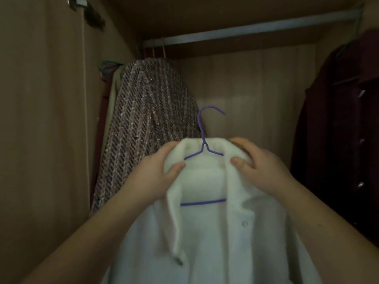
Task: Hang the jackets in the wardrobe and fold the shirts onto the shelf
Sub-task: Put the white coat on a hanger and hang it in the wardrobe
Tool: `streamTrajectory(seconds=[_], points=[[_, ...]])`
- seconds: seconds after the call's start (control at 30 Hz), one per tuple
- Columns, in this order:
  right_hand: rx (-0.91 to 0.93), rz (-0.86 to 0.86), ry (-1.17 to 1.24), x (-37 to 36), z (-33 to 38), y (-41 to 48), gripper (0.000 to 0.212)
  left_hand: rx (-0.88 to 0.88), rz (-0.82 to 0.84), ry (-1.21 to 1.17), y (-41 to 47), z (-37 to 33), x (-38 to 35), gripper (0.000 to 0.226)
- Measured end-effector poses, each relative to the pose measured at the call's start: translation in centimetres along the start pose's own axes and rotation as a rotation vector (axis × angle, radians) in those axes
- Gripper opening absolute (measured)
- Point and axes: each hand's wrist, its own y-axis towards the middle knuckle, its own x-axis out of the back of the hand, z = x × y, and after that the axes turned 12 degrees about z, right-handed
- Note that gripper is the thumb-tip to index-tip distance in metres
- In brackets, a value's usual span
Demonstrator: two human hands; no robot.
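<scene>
A white fleece jacket sits on a purple wire hanger, held up inside the wardrobe. My left hand grips the jacket's left collar and shoulder. My right hand grips the right collar and shoulder. The hanger's hook points up and to the right, free in the air well below the metal rail. The jacket's front is open, with a snap button showing on each edge.
A tweed jacket hangs at the rail's left end with other garments behind it. A dark maroon garment hangs at the right. Between them the rail is bare. The wardrobe's left wall is close.
</scene>
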Motion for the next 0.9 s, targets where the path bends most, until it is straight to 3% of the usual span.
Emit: streamTrajectory(seconds=[0.13,0.27,0.43,0.6,0.9], points=[[0.034,-0.102,-0.059,-1.0,-1.8,4.6,0.046,0.01,-0.056,0.092,3.0,0.1,0.5,0.047],[0.13,-0.224,0.084,-2.3,-3.2,10.4,0.06,0.018,-0.162,0.25,6.6,-0.9,2.2,0.046],[0.19,-0.345,0.213,-3.1,-3.2,17.8,0.056,0.065,-0.27,0.511,12.1,-1.7,5.0,0.044],[0.251,-0.379,0.221,-5.0,-2.3,23.5,0.054,0.138,-0.337,0.673,16.0,-0.5,6.8,0.043],[0.311,-0.352,0.159,-5.7,0.9,31.8,0.077,0.162,-0.417,0.835,23.8,-0.3,11.7,0.018]])
